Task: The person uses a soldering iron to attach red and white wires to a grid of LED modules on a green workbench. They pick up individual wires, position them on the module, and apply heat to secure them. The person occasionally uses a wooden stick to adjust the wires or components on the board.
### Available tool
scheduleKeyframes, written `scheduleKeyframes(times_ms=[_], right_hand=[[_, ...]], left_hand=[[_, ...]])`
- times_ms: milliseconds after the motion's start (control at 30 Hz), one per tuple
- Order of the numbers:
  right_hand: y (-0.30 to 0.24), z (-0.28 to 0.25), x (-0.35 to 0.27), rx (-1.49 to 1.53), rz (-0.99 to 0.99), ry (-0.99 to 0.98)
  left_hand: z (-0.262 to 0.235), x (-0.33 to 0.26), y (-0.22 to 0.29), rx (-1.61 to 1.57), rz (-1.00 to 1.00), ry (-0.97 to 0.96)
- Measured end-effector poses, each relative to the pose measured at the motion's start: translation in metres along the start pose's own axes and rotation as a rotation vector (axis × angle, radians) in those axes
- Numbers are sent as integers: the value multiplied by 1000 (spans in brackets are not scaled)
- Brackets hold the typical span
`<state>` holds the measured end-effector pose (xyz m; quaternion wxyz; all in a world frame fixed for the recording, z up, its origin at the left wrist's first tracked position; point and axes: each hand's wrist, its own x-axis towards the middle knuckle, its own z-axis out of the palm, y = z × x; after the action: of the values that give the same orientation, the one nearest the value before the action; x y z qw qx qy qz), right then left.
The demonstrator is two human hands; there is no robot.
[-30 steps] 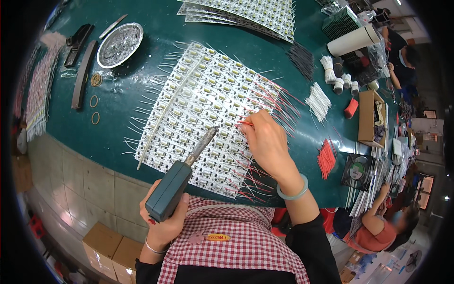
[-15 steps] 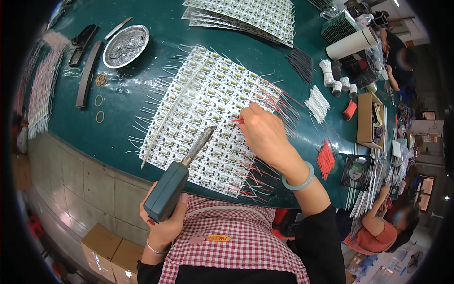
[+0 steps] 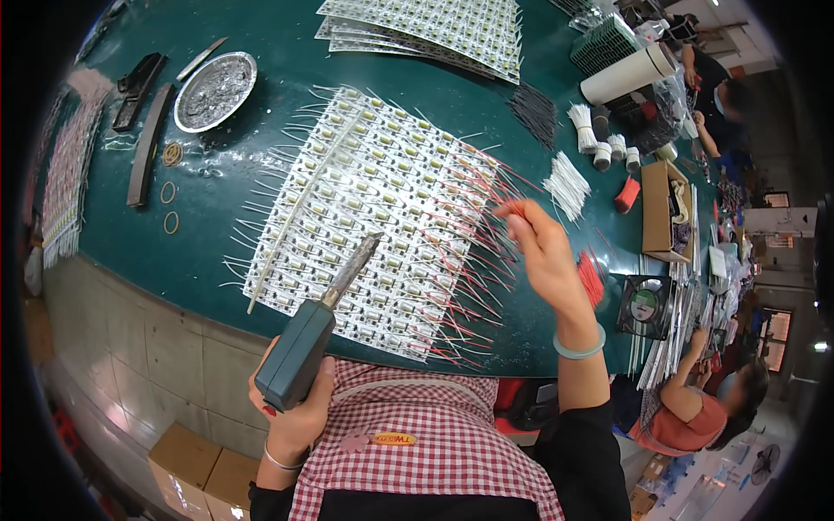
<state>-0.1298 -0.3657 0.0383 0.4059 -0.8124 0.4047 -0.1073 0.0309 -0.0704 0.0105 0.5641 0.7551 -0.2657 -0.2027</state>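
Observation:
My left hand (image 3: 300, 408) is closed around the dark green body of a soldering iron (image 3: 297, 354). The iron's tip points up and away, above a panel of small white circuit boards (image 3: 356, 234). Pale wires stick out along the panel's left side, and red and white wires (image 3: 465, 260) fan out along its right side. My right hand (image 3: 546, 252) is beyond the panel's right edge, thumb and fingers pinched, with red wire showing at the fingertips. How many wires it holds is hidden. A thin pale strip (image 3: 304, 208) lies across the panel's left part.
At the far left are a foil-like bowl (image 3: 217, 91), a dark bar (image 3: 149, 148) and rubber bands (image 3: 171, 222). Stacked panels (image 3: 434, 35) lie at the back. To the right are black wires (image 3: 532, 115), white wires (image 3: 567, 185), red wires (image 3: 590, 278) and a cardboard box (image 3: 665, 208). Two people sit farther right.
My right hand has moved right, from over the circuit boards to past the panel's edge, uncovering red wires there. The left hand keeps the soldering iron nearly still. The whole view has shifted slightly.

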Motion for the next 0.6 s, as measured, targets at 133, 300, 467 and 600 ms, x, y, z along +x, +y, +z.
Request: scheduleKeyframes(times_ms=[133,300,467,600], right_hand=[[31,-18,-22,-171,-118,35],[34,-29,-38,-261,-150,78],[26,-36,-33,-950,-312,19],[46,-27,-15,-1379,-380,31]], left_hand=[[3,0,1,-10,9,-12],[5,-1,0,8,32,-55],[4,-5,-1,10,42,-36],[6,-12,-3,-26,11,40]])
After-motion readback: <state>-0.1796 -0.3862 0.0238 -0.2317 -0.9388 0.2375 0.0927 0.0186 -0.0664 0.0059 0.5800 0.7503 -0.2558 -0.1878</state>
